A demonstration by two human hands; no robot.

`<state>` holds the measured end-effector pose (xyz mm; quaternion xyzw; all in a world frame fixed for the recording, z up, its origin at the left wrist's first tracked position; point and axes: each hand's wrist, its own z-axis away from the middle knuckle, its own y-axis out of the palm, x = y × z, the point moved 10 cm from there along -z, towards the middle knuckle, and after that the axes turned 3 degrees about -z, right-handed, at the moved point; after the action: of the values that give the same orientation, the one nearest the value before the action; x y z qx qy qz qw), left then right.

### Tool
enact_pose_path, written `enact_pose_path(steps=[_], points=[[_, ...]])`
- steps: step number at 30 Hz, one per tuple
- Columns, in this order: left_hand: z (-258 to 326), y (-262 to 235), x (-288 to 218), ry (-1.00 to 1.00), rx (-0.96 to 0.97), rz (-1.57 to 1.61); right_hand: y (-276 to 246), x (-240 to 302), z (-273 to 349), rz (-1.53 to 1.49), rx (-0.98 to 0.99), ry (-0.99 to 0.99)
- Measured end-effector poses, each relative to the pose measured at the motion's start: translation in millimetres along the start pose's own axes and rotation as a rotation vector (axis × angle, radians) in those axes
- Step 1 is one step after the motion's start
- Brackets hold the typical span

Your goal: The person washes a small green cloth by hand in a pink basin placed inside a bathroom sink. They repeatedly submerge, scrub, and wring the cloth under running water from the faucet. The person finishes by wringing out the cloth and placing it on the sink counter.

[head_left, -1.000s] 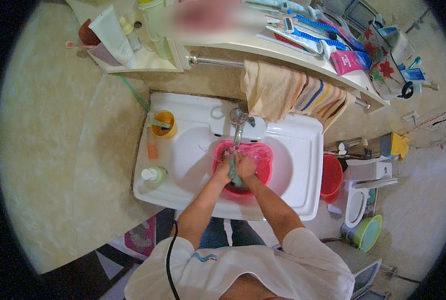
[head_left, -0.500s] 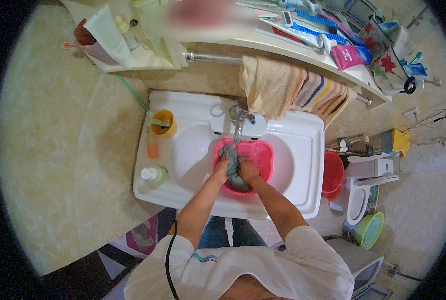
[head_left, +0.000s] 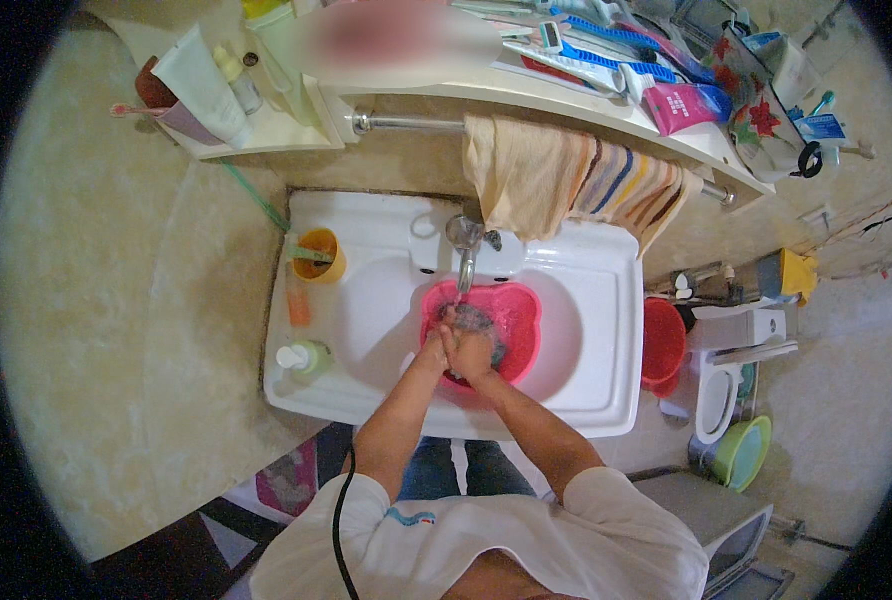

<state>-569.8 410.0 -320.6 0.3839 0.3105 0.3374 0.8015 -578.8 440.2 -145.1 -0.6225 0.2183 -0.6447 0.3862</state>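
Observation:
A pink basin (head_left: 532,322) with a wavy rim sits in the white sink (head_left: 364,318), under the chrome faucet (head_left: 466,262). Water seems to run from the spout into it. Over the basin my left hand (head_left: 433,351) and my right hand (head_left: 470,353) press against each other, closed around a wet grey-green cloth (head_left: 475,318). Part of the cloth shows beyond my fingers toward the spout, and a bit more to the right of my right hand. Most of my fingertips are hidden or blurred.
On the sink's left ledge stand an orange cup (head_left: 331,262) and a pump bottle (head_left: 309,357). A striped towel (head_left: 576,180) hangs from a rail behind the faucet. Above it, a shelf holds toothbrushes and a pink tube (head_left: 681,106). A red bucket (head_left: 663,340) stands right of the sink.
My hands were apart, one on each side of the stretched cloth; now they are pressed together. My right hand has moved left, and the cloth is bunched closer to the spout.

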Motion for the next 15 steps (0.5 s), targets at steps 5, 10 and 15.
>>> enact_pose_path(steps=[5,10,15], points=[[17.8,7.1,-2.4,-0.012,-0.244,-0.162,1.9,-65.0,-30.5,0.023,-0.001,0.208],[39.9,46.6,-49.3,0.021,-0.316,-0.534,-6.1,-137.8,-40.5,-0.367,-0.129,0.319],[50.5,60.8,-104.9,0.303,-0.201,-0.709,-15.2,-120.5,-43.4,-1.148,0.012,0.309]])
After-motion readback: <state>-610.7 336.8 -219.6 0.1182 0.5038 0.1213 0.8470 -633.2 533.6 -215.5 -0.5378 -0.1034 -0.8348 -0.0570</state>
